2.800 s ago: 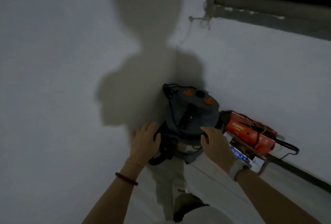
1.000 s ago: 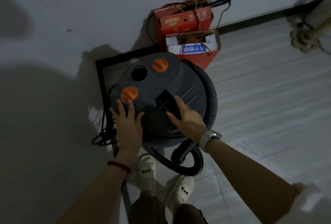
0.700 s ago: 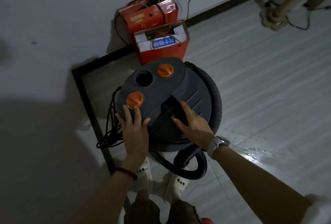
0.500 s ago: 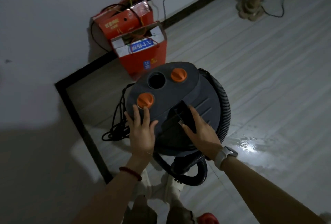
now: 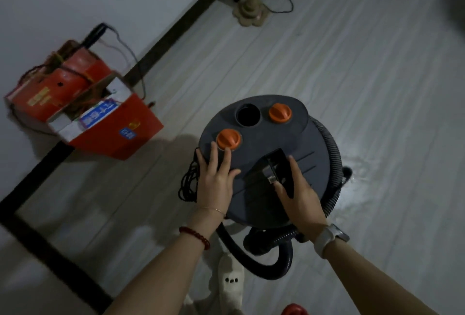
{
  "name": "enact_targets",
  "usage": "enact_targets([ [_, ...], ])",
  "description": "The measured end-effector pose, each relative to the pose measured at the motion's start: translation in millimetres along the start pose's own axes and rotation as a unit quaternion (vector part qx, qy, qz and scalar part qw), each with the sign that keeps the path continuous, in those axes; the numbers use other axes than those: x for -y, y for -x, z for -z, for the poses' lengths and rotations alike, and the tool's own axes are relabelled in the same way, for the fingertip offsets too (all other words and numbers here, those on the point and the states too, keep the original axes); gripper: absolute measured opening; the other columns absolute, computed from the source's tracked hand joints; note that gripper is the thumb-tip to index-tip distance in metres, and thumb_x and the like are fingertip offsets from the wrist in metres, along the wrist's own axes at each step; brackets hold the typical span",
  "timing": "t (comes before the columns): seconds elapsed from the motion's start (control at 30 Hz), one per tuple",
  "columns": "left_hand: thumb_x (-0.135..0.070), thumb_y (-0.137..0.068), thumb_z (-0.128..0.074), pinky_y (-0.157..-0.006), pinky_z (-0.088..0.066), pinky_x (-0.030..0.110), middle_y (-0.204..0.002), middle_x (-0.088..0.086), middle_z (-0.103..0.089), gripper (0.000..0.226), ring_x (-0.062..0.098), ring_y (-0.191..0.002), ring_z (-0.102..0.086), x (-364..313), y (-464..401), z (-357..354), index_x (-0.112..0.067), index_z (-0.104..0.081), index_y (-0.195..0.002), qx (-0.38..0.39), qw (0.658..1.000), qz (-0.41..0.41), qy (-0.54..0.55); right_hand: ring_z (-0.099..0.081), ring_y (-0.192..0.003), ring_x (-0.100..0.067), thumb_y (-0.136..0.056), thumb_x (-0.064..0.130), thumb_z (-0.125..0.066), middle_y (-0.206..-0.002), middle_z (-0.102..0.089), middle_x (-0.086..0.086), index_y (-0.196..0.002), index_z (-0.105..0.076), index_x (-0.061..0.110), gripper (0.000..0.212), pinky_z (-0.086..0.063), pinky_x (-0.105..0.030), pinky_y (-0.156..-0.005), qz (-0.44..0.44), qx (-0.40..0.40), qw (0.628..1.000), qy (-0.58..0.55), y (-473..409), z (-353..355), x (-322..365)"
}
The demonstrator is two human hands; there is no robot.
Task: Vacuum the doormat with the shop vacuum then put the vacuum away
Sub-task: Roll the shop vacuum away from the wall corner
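The shop vacuum (image 5: 264,138), a dark grey drum with two orange knobs and a round port on its lid, stands on the pale floor. Its black ribbed hose (image 5: 332,158) wraps round the right side and loops below the drum. A black power cord (image 5: 187,181) hangs bunched at its left. My left hand (image 5: 216,178) presses flat on the lid, fingertips by the near orange knob. My right hand (image 5: 299,194) rests with straight fingers on the lid beside the black handle recess. No doormat is in view.
Two red cardboard boxes (image 5: 105,123) with cords sit by the white wall at the left. A black baseboard (image 5: 50,158) frames the room corner. A beige stand base (image 5: 249,10) with a cable is at the top. My slippered foot (image 5: 230,282) is below the hose.
The vacuum has moved out of the corner, away from the wall and red boxes, with both hands staying flat on its lid. The view has swung rightward over the open floor.
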State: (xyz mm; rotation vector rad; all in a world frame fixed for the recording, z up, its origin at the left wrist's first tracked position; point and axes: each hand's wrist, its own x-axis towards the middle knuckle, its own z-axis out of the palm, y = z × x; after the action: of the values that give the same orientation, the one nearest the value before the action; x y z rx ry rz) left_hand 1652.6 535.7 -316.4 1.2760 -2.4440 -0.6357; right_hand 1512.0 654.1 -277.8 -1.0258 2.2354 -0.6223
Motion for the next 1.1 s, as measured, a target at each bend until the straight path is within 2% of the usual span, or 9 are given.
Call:
enact_targets([
  [0.13,-0.033,-0.082,-0.046,-0.075,-0.045,0.066,-0.13,0.031,-0.049,0.047,0.063,-0.113,-0.04,-30.7,-49.4,-26.4,-0.005,-0.054,-0.119,0.015,0.997,-0.078,-0.006,-0.054,-0.113,-0.037,-0.091,0.034,-0.048,-0.136,-0.046,-0.014,-0.144,-0.006,0.031,0.068,-0.046,-0.051,-0.09,-0.023,-0.05,0.998,-0.009,-20.2,26.3,-23.7],
  [0.27,-0.033,-0.082,-0.043,-0.076,-0.042,0.068,-0.13,0.031,-0.048,0.051,0.065,-0.115,-0.035,-52.8,-98.9,-49.0,-0.001,-0.057,-0.119,0.027,0.992,-0.121,-0.006,-0.059,-0.096,-0.04,-0.091,0.04,-0.044,-0.122,-0.052,-0.014,-0.134,0.001,0.047,0.062,-0.05,-0.053,-0.075,-0.031,-0.118,0.992,0.013,-48.9,42.5,-38.1],
  [0.4,-0.032,-0.081,-0.044,-0.078,-0.039,0.069,-0.131,0.033,-0.046,0.052,0.067,-0.114,-0.034,-63.1,-148.3,-62.8,0.001,-0.057,-0.119,0.031,0.987,-0.155,0.0,-0.059,-0.064,-0.038,-0.09,0.053,-0.034,-0.1,-0.054,-0.014,-0.138,0.006,0.039,0.064,-0.051,-0.049,-0.053,-0.048,-0.176,0.982,0.042,-86.7,49.5,-43.7],
  [0.53,-0.033,-0.082,-0.045,-0.084,-0.037,0.068,-0.131,0.033,-0.046,0.053,0.065,-0.116,-0.036,-70.9,-205.0,-73.3,0.001,-0.056,-0.12,0.043,0.983,-0.178,0.004,-0.056,-0.053,-0.036,-0.086,0.055,-0.023,-0.09,-0.055,-0.014,-0.141,-0.001,0.036,0.063,-0.05,-0.045,-0.044,-0.06,-0.214,0.974,0.049,-133.9,63.2,-38.3],
  [0.63,-0.033,-0.081,-0.044,-0.087,-0.034,0.066,-0.132,0.033,-0.045,0.054,0.065,-0.116,-0.035,-79.5,-257.4,-81.3,0.002,-0.056,-0.12,0.054,0.979,-0.198,0.01,-0.056,-0.054,-0.035,-0.086,0.054,-0.023,-0.089,-0.055,-0.015,-0.143,-0.008,0.029,0.064,-0.048,-0.042,-0.045,-0.086,-0.227,0.969,0.047,-177.1,79.5,-32.7],
  [0.8,-0.033,-0.082,-0.045,-0.086,-0.035,0.068,-0.132,0.032,-0.045,0.052,0.066,-0.116,-0.034,-93.7,-350.4,-98.5,0.001,-0.056,-0.121,0.075,0.972,-0.221,0.018,-0.056,-0.054,-0.035,-0.088,0.052,-0.029,-0.089,-0.054,-0.015,-0.143,-0.005,0.032,0.063,-0.049,-0.044,-0.045,-0.116,-0.255,0.959,0.05,-256.0,107.8,-25.8],
  [0.93,-0.019,-0.079,-0.063,-0.085,-0.034,0.07,-0.134,0.032,-0.043,0.048,0.067,-0.117,-0.03,-107.1,-421.5,-110.7,0.001,-0.055,-0.122,0.083,0.969,-0.233,0.026,-0.053,-0.047,-0.035,-0.087,0.05,-0.029,-0.082,-0.055,-0.016,-0.142,-0.013,0.026,0.062,-0.046,-0.04,-0.038,-0.128,-0.273,0.951,0.064,-321.4,133.2,-21.9],
  [1.0,-0.016,-0.076,-0.064,-0.085,-0.034,0.07,-0.133,0.033,-0.044,0.048,0.067,-0.116,-0.032,-115.4,-456.4,-116.7,0.001,-0.056,-0.121,0.083,0.966,-0.244,0.019,-0.057,-0.057,-0.038,-0.09,0.049,-0.035,-0.091,-0.056,-0.017,-0.144,-0.015,0.024,0.064,-0.048,-0.044,-0.046,-0.148,-0.256,0.954,0.058,-353.1,150.1,-21.0],
  [1.1,-0.016,-0.077,-0.064,-0.084,-0.035,0.069,-0.134,0.033,-0.043,0.048,0.066,-0.117,-0.031,-129.4,-508.5,-126.7,0.001,-0.056,-0.121,0.097,0.965,-0.243,0.017,-0.06,-0.082,-0.041,-0.092,0.042,-0.041,-0.113,-0.055,-0.016,-0.146,-0.011,0.02,0.065,-0.051,-0.05,-0.067,-0.178,-0.235,0.955,0.032,-400.9,176.2,-22.2],
])
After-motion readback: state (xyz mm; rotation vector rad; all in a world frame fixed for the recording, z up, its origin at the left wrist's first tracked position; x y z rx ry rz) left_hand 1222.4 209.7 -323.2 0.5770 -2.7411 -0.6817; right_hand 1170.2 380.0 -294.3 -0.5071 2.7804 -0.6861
